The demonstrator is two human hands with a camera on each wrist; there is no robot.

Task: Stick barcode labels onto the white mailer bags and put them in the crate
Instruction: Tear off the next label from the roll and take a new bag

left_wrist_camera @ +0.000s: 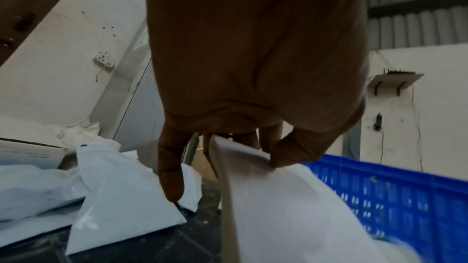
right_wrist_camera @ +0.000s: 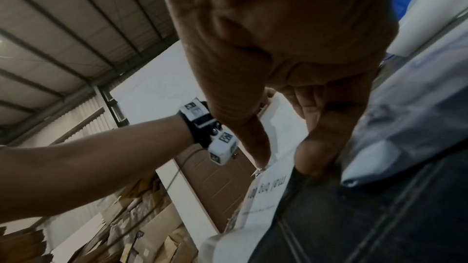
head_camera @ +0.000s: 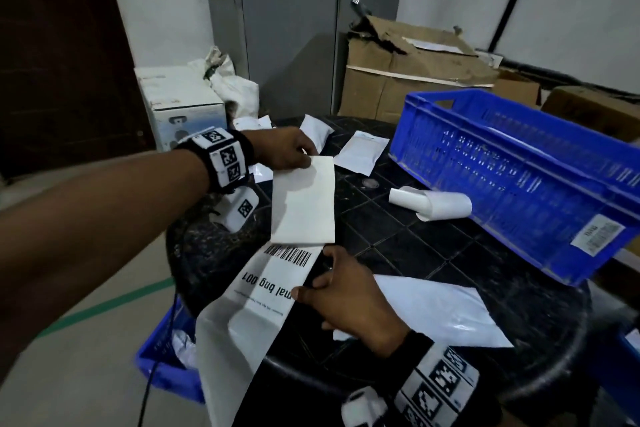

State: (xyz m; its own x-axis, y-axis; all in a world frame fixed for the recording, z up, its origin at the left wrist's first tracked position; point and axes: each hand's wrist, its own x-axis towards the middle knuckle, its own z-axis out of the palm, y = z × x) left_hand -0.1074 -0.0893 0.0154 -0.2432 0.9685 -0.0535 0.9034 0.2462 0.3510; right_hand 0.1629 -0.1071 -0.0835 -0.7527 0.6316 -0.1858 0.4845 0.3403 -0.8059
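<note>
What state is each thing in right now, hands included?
Left hand: pinches the far end of the label strip.
Right hand: pinches the strip by the printed barcode label.
Label strip: stretched between both hands, tail hanging off the table.
Blue crate: on the table, open-topped.
Loose curled label: lying beside the crate.

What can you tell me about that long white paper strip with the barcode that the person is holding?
The label strip is a long band of white paper, thin and flexible. Its far part shows a blank side, held up at the top edge by the left hand. At about mid-length it bends; the nearer part shows a black barcode and large printed letters, partly hidden. The right hand pinches its right edge there. The rest hangs over the near edge of the black table, curling toward the floor.
</note>
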